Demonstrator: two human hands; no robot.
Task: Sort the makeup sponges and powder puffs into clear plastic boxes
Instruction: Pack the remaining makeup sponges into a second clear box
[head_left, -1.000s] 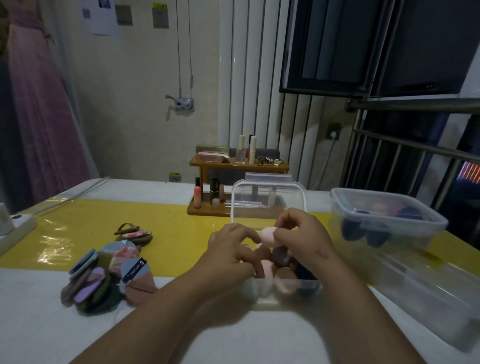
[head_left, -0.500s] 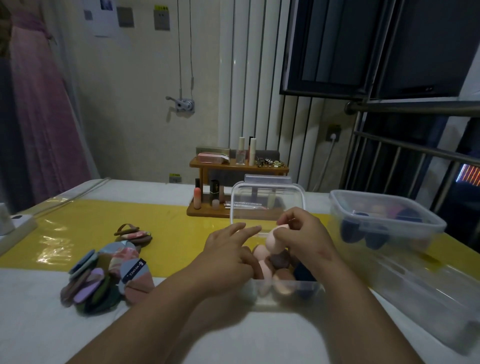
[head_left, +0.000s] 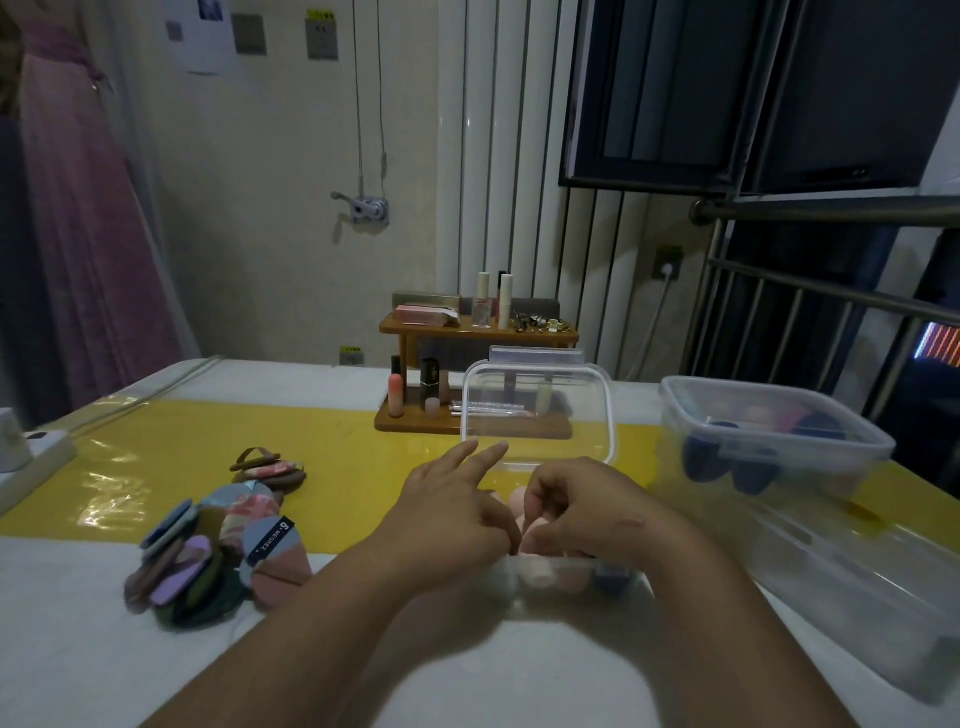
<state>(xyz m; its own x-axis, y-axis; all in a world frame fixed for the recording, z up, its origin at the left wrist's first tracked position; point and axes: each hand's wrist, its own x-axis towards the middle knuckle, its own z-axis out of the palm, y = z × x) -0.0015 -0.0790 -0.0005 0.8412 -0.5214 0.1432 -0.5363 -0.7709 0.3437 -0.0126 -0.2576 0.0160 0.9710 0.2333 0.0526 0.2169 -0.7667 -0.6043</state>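
while both hands sit over the clear box (head_left: 504, 584) at lower centre, my right hand (head_left: 597, 512) curls round a pink sponge (head_left: 517, 506); left hand (head_left: 452, 506) loose, two fingers straight.

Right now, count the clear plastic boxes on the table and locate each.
3. A small box at centre, lid up; a right box holding dark sponges; a larger box in front of it. None seems hidden.

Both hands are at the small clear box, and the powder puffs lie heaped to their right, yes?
Not quite: the head view shows the powder puffs heaped to the left of the left hand and right hand, which are at the small clear box.
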